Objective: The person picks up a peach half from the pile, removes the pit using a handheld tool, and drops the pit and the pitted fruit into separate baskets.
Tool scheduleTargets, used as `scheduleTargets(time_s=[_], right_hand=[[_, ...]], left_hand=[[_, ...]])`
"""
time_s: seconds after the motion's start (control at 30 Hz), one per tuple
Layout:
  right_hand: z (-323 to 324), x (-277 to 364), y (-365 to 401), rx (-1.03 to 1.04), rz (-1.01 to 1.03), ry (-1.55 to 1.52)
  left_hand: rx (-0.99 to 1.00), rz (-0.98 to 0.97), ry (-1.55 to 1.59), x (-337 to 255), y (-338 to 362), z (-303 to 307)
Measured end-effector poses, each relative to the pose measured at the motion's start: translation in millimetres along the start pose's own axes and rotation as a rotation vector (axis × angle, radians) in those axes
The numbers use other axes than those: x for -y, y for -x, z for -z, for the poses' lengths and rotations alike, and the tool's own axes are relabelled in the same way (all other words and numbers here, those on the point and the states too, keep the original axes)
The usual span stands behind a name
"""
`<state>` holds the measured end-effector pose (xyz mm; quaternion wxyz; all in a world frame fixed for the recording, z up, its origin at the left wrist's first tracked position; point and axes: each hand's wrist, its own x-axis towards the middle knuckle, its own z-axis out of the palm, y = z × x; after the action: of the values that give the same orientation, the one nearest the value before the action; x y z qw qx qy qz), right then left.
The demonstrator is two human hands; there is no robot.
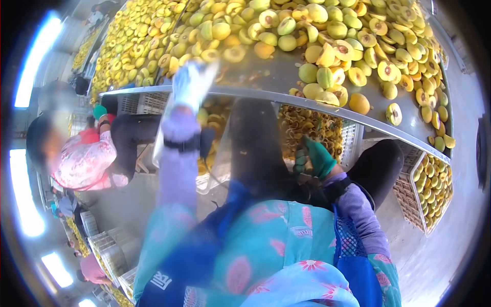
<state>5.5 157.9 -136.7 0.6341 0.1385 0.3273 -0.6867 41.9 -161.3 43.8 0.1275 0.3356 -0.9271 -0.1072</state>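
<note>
My left hand, in a white glove, is over the near metal edge of the table, close to the fruit. Motion blurs its fingers, so I cannot make out any grip. My right hand, in a green glove, is low between my knees, its fingers curled. What it holds, if anything, is hidden. Beneath it, a crate holds brown and yellow fruit scraps. Halved yellow-green peaches, some with brown pits or hollows showing, are heaped on the metal table.
At the left, a person in a pink flowered top sits by the same table. A crate of fruit stands on the floor at the right. Fruit also lies in a container below the table, beside my left arm. More crates stand at lower left.
</note>
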Motion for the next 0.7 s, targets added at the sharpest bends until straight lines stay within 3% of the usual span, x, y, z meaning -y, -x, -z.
scheduleTargets(time_s=[0.03,0.07,0.13,0.2,0.23,0.27,0.33,0.37,0.4,0.43,0.47,0.53,0.6,0.67,0.7], right_hand=[[0.5,-0.4,7.6,0.01,0.053,0.129],[0.0,-0.3,15.6,0.013,0.108,0.257],[-55.1,18.6,49.4,0.212,0.253,0.361],[-53.4,10.8,23.1,-0.025,0.552,0.552],[-77.9,24.4,38.2,-0.077,0.585,0.574],[-93.0,32.7,42.7,-0.126,0.614,0.593],[-99.3,40.6,23.0,-0.164,1.04,0.97],[-104.0,42.6,17.0,-0.205,1.154,1.107],[-109.2,44.7,11.3,-0.263,1.273,1.236],[-120.7,49.4,10.5,-0.344,1.304,1.309],[-126.8,52.0,9.9,-0.429,1.333,1.384],[-121.0,47.7,3.8,-0.466,1.354,1.366],[-120.9,42.2,8.6,-0.467,1.243,1.202],[-126.6,36.3,24.5,-0.424,1.001,0.89],[-124.6,32.3,23.0,-0.428,1.047,0.909]], left_hand=[[0.035,0.032,0.077,-18.2,-27.5,-1.9],[0.193,0.106,0.222,-37.6,-46.8,-4.3],[0.347,-0.072,-0.208,-19.2,-105.8,-75.9],[0.488,-0.17,-0.227,-18.9,-113.6,-97.1],[0.449,-0.259,-0.122,-15.8,-106.0,-93.0],[0.444,-0.178,0.111,-14.7,-96.4,-92.6],[0.43,0.054,0.948,-9.0,-68.4,-96.0],[0.429,-0.01,1.054,-13.5,-46.3,-91.5],[0.279,-0.499,0.754,-19.6,-25.3,-83.7],[-0.035,-0.9,0.463,-25.6,-4.3,-76.1],[-0.103,-0.976,0.419,-56.4,15.5,-52.6],[-0.107,-0.921,0.522,-87.3,47.7,-41.9],[0.08,-0.582,0.995,-97.0,62.5,-61.6],[0.211,-0.27,1.294,-108.7,72.7,-74.9],[0.231,-0.142,1.366,-113.5,74.6,-77.0]])
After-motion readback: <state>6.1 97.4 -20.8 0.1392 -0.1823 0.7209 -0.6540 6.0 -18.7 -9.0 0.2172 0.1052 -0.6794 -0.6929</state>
